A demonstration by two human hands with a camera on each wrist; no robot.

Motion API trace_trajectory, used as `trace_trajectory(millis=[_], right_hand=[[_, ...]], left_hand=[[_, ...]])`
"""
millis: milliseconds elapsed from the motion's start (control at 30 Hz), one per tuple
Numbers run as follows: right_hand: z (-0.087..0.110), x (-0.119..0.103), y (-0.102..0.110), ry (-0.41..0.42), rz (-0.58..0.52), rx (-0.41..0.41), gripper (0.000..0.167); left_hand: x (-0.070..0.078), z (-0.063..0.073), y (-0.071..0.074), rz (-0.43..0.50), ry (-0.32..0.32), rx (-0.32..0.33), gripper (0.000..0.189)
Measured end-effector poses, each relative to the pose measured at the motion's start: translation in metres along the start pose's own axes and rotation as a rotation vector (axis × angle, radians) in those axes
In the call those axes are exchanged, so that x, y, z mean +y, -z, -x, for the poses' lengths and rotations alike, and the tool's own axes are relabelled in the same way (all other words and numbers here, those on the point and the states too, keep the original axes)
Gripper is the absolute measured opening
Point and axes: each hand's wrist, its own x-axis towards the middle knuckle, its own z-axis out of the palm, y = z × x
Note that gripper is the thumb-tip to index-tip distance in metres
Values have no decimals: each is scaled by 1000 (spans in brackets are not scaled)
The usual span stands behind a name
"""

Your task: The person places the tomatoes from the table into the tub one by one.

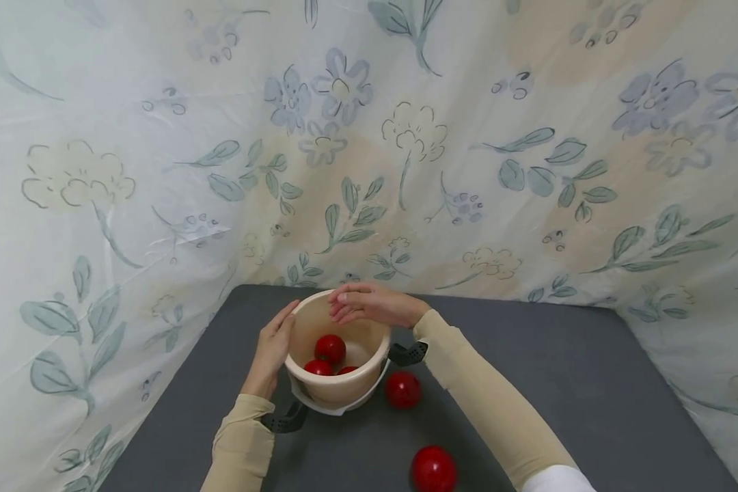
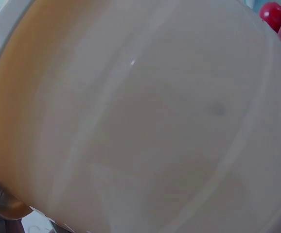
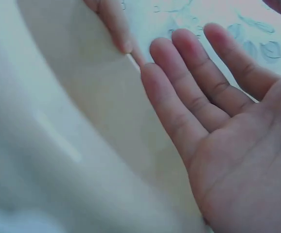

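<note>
A cream bucket (image 1: 338,389) stands toward the back of the dark table, with several shiny red tomato-like balls (image 1: 330,348) inside. At its left side my left hand (image 1: 272,352) holds the rim, fingers lying over the edge; its fingertips (image 3: 114,29) show past the rim in the right wrist view. My right hand (image 1: 375,305) is above the bucket's far right rim, palm turned inward, with fingers loosely extended and nothing in them. In the left wrist view the bucket's pale wall (image 2: 145,116) fills nearly everything, with red balls (image 2: 275,15) at the top right corner.
One red ball (image 1: 402,389) lies on the table just right of the bucket, and another (image 1: 433,469) sits nearer the front. A white handle (image 1: 327,409) hangs around the bucket's front. Floral cloth (image 1: 369,225) rises behind the grey tabletop (image 1: 541,383).
</note>
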Motion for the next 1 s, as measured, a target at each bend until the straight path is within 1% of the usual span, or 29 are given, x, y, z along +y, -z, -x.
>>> trace_trajectory(millis=[133,233,367,500,567,667,800,900,1000], right_hand=[[21,0,2,51,-26,90,50],[42,4,1,97,-19,124,47],[75,14,-8,148,0,130,40],[110,27,-19,176,-7,127,42],[125,37,-25,182,-30,133,43],[143,53,-34,164,-56,164,42],[159,78,-43,116,-78,193,39],[170,99,-50,77,-119,164,39],[181,119,-56,13,-160,124,37]], left_hand=[[1,0,0,-6,-4,-10,44],[1,-1,0,-9,-2,-15,44],[1,0,0,-3,16,-11,45],[2,2,1,0,21,-15,45],[2,2,2,-6,18,-18,46],[4,2,3,-16,16,-22,46],[5,0,4,-23,20,-34,47],[4,1,3,-31,28,-40,47],[3,2,2,-36,35,-41,47]])
